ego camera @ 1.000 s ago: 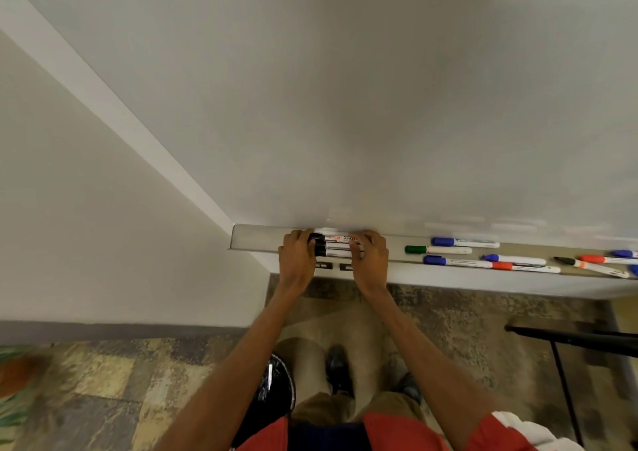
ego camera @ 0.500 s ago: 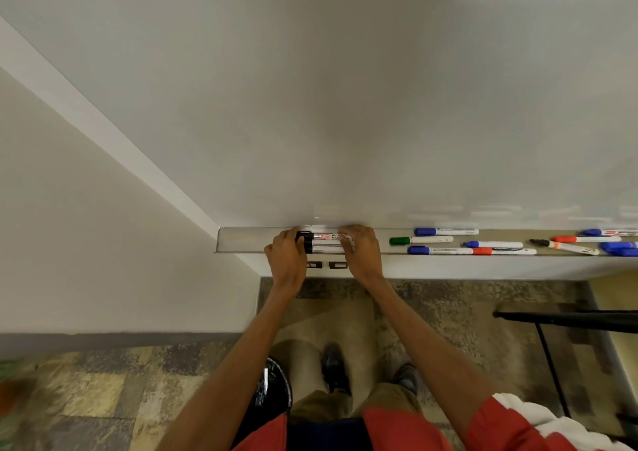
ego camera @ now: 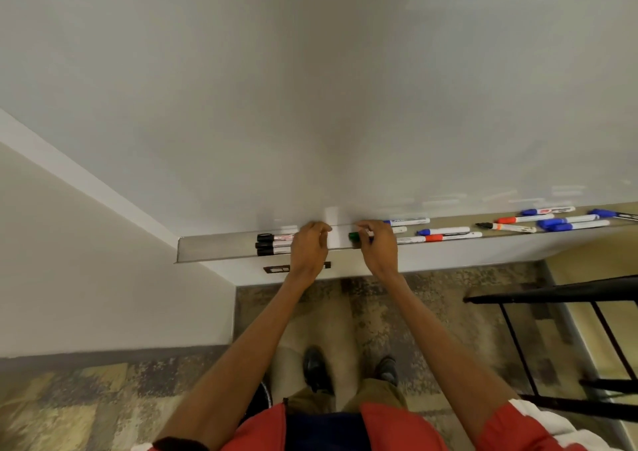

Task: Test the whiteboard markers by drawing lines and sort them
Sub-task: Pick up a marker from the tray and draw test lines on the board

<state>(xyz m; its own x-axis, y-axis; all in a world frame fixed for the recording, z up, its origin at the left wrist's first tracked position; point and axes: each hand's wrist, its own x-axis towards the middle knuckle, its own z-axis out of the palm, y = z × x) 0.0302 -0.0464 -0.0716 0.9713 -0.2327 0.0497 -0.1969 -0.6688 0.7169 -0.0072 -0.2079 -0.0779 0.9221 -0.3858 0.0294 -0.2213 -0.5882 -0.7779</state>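
Green marker (ego camera: 354,235): low over the tray (ego camera: 214,247), pinched in the right hand's (ego camera: 378,248) fingers, probably next to test.
Left hand (ego camera: 309,247): at its 9 o'clock, loosely curled, gripping nothing visible.
Black markers (ego camera: 272,243): grouped at the tray's 9 o'clock end, apparently sorted.

Barrel of green marker (ego camera: 354,235) hidden under right hand (ego camera: 378,247). Three black markers (ego camera: 272,244): ends covered by left hand (ego camera: 309,247) at their 3 o'clock. Tray (ego camera: 214,248) runs off frame at 3 o'clock.
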